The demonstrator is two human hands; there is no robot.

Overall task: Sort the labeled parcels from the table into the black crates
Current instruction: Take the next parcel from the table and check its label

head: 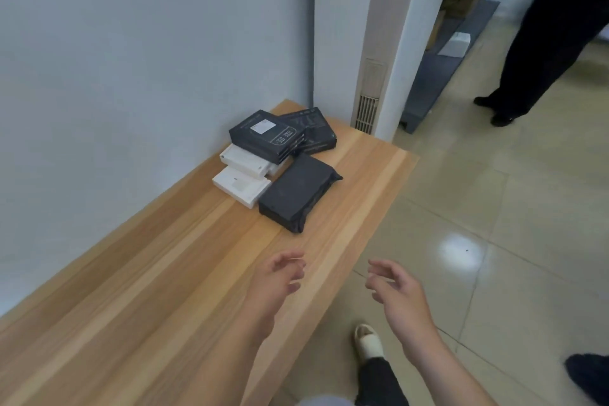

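Observation:
A small heap of parcels lies at the far end of the wooden table (138, 273), against the wall. Nearest to me is a black wrapped parcel (296, 193). Left of it are two white boxes (239, 186), one partly on the other. A black box with a white label (267, 135) rests on top of them, and another black box (313, 132) lies behind it. My left hand (280, 280) hovers over the table's near right part, fingers loosely curled, holding nothing. My right hand (395, 290) hangs beyond the table's edge over the floor, also empty. No black crate is in view.
A grey wall runs along the table's left side. Tiled floor (494, 208) lies to the right. A person in dark clothes (543, 43) stands at the upper right near a grey shelf rack (441, 76) with boxes. My own foot (367, 343) is below the table edge.

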